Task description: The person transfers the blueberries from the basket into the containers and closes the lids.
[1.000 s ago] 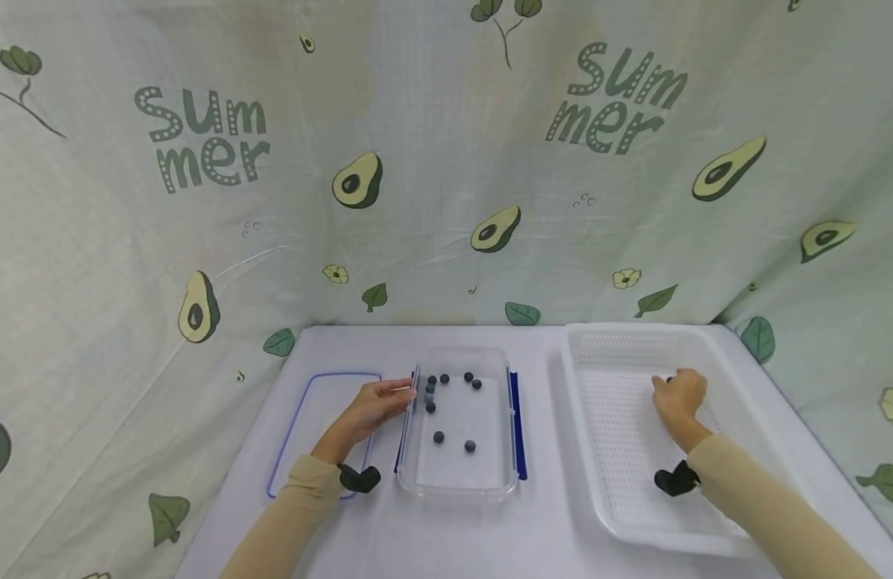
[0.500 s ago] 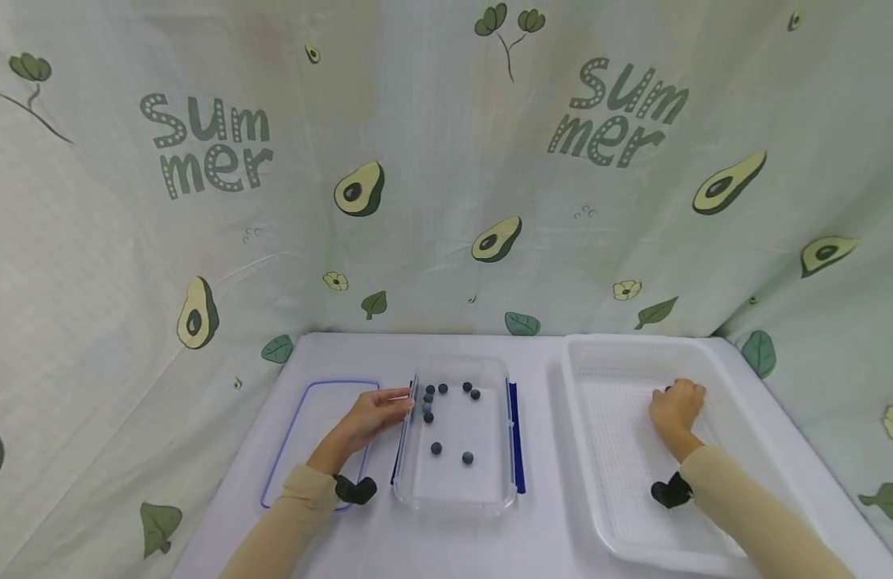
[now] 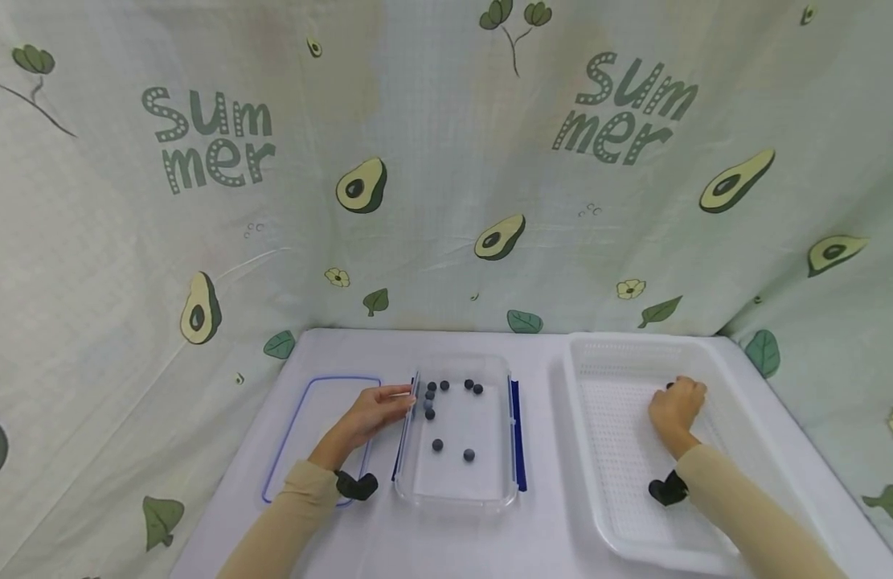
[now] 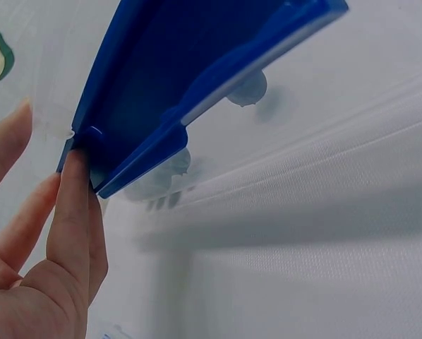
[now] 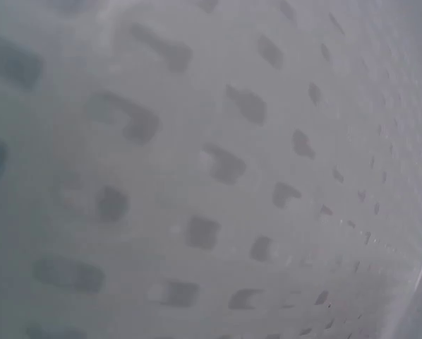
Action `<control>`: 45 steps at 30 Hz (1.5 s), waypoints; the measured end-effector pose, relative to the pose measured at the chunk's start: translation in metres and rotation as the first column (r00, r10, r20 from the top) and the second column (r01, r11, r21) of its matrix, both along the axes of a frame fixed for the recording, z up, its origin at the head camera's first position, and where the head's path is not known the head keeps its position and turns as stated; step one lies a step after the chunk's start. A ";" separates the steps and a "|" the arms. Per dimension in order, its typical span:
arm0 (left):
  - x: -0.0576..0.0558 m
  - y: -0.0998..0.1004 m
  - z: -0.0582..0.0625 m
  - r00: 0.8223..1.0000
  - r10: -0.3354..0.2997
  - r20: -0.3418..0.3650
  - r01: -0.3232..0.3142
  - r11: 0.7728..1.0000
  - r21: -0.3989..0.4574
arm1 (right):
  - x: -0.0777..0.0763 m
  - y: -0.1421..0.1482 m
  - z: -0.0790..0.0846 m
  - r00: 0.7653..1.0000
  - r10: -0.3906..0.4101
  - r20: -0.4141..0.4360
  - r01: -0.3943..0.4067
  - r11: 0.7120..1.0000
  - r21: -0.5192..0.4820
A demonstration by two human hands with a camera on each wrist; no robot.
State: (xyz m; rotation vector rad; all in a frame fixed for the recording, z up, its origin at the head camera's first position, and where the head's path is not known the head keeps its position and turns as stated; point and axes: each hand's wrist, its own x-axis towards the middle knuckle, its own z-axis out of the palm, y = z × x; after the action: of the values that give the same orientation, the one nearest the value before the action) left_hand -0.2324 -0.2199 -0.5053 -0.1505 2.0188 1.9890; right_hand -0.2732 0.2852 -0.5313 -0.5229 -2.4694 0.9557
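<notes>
A clear plastic container [image 3: 456, 486] with blue side latches stands on the table, several blueberries [image 3: 469, 455] scattered on its floor. My left hand [image 3: 370, 414] is at its left wall, with nearly straight fingers touching the lowered blue latch [image 4: 147, 85] in the left wrist view. Far right, my right hand [image 3: 677, 410] reaches down into a white perforated basket [image 3: 620, 482]. Its thumb and forefinger pinch a dark blueberry [image 3: 669, 385], mostly hidden by the fingers. Only the basket's slotted surface [image 5: 218, 169] shows in the right wrist view.
A clear lid with a blue seal [image 3: 301, 426] lies on the table left of the container, partly under my left forearm. A cloth printed with avocados [image 3: 362, 185] hangs behind the table. The basket's raised rim [image 3: 583, 450] stands right of the container.
The view has tilted slightly. My right hand stays at the same spot in the basket, its wrist shifting a little left. My left hand keeps its place at the container.
</notes>
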 end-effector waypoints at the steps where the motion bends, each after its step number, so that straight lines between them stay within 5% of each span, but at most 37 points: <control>1: 0.000 0.000 -0.001 1.000 0.000 -0.001 0.000 1.000 0.000 | -0.001 0.000 0.000 1.000 -0.003 0.000 0.003 1.000 -0.014; 12: -0.001 0.000 -0.003 1.000 0.002 -0.006 -0.002 1.000 0.007 | -0.005 0.001 -0.007 0.999 -0.036 -0.023 0.035 0.999 -0.040; 21: 0.001 -0.004 -0.006 1.000 -0.005 0.009 0.005 1.000 -0.008 | -0.004 -0.001 -0.007 0.998 -0.019 -0.067 0.022 0.999 0.038; 29: 0.001 -0.003 -0.002 1.000 -0.025 -0.008 0.024 1.000 -0.016 | -0.011 0.002 -0.014 0.982 -0.009 -0.191 0.030 0.994 0.107; 37: 0.001 -0.004 -0.003 1.000 -0.019 -0.001 0.019 1.000 -0.023 | -0.012 0.000 -0.011 0.993 -0.024 -0.114 0.037 0.993 0.112; 45: 0.000 -0.003 -0.003 1.000 -0.017 -0.009 0.017 1.000 -0.027 | -0.013 0.003 -0.014 0.992 0.007 -0.123 0.000 0.998 0.056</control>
State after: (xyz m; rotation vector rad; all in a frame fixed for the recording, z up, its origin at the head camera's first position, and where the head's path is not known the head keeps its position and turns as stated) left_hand -0.2325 -0.2233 -0.5086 -0.1303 2.0461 1.9567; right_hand -0.2864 0.2883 -0.5457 -0.4283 -2.3795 0.8900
